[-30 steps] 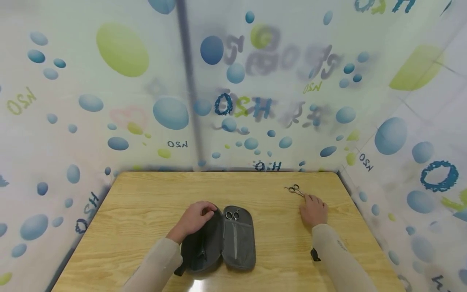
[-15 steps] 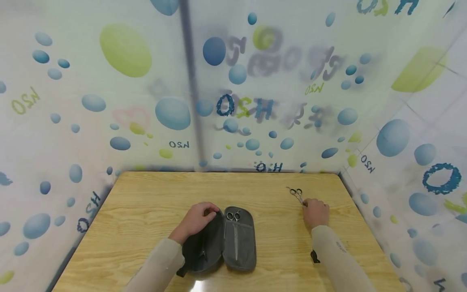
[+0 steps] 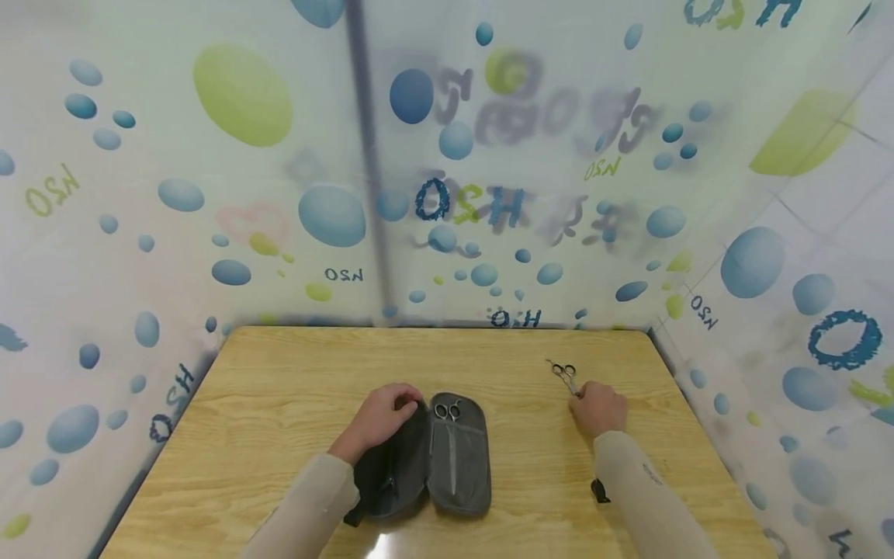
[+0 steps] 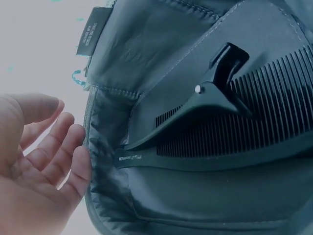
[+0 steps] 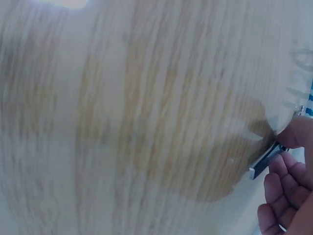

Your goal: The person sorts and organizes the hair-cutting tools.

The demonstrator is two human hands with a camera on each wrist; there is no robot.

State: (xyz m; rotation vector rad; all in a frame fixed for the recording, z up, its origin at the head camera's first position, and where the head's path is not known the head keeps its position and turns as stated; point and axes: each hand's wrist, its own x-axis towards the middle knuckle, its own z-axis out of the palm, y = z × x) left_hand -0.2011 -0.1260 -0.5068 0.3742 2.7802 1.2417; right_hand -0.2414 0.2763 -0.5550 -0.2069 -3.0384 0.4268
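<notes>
A dark grey zip case (image 3: 469, 473) lies unfolded on the table. My left hand (image 3: 380, 418) rests at the far rim of its left half, fingers loosely bent against the edge and thumb apart. Inside that half, the left wrist view shows a black comb (image 4: 210, 164) with a black hair clip (image 4: 195, 103) across it. The right half's pocket holds a pair of scissors (image 3: 453, 458), finger rings uppermost. Over the table's right side, my right hand (image 3: 601, 409) pinches another pair of scissors (image 3: 567, 377) at the blade end, between thumb and fingers. Its rings point away from me.
The wooden table (image 3: 314, 357) reaches back to a patterned curtain (image 3: 447, 155), which also closes in both sides. A fabric tag (image 4: 93, 30) sticks out from the case's edge. Light glares off the table's near edge.
My right hand has drawn the scissors a little nearer and they have turned slightly in its grip. The left hand stays at the case's rim.
</notes>
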